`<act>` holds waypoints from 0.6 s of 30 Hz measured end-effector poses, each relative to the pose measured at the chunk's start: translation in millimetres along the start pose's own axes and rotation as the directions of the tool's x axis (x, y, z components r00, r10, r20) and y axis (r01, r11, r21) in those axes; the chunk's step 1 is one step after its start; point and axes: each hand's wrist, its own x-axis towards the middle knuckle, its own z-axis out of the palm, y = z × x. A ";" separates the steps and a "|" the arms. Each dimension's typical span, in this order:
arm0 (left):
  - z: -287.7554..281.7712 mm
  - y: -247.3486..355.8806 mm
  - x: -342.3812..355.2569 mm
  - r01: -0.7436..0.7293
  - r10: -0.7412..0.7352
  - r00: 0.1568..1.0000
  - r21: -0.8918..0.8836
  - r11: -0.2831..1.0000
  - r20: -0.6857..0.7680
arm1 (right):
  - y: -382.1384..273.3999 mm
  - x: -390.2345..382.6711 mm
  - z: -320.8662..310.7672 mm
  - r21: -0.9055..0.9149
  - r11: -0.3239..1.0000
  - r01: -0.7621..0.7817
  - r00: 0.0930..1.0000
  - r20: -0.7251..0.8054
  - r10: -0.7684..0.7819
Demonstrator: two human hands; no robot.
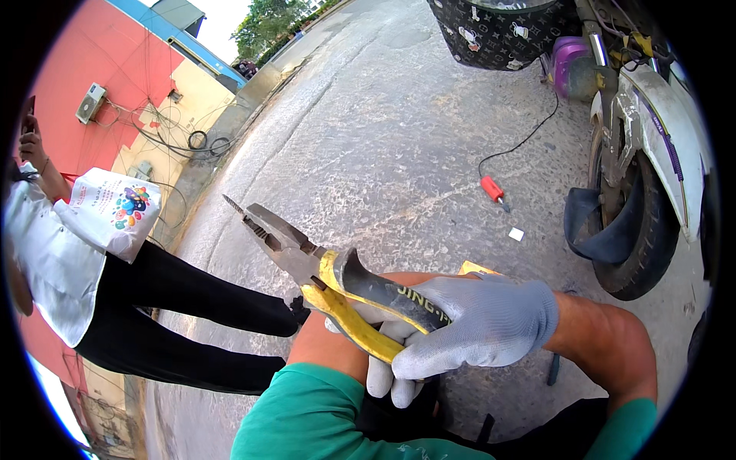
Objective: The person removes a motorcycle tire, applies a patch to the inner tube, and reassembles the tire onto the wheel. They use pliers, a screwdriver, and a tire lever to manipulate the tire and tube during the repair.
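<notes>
My right hand (487, 322), in a grey work glove, is closed around pliers (337, 299) with yellow and black handles. The pliers point up and to the left, their jaws slightly parted. A thin, threaded piece like a screw (232, 204) sticks out at the jaw tips. From the green sleeve, my left forearm (328, 345) bends across behind the pliers; the pliers and right hand cover my left hand, so its fingers do not show. Just past the right glove, the edge of a yellow thing (477, 267) peeks out.
A red-handled tool (493, 188) with a black cord and a small white square (516, 234) lie on the pavement. The scooter's front wheel (652, 230) stands at right, below a black patterned basket (502, 34). A person (184, 307) with a white bag stands close at left.
</notes>
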 end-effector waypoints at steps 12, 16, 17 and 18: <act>-142.7 65.1 -187.2 -0.273 0.598 0.777 0.752 0.600 -0.195 | -18.0 -12.2 34.3 -0.141 0.990 0.013 0.998 -0.059 -0.022; -173.0 90.1 -230.2 -0.180 0.728 0.666 0.912 0.368 -0.163 | -21.0 -20.8 40.2 -0.201 0.980 0.003 0.997 -0.077 -0.019; -176.5 93.9 -238.0 -0.155 0.750 0.643 0.932 0.328 -0.156 | -20.2 -20.4 40.3 -0.194 0.981 0.002 0.997 -0.079 -0.017; -178.7 95.8 -246.4 -0.129 0.764 0.627 0.948 0.290 -0.149 | -19.8 -20.2 41.3 -0.189 0.982 0.000 0.996 -0.082 -0.016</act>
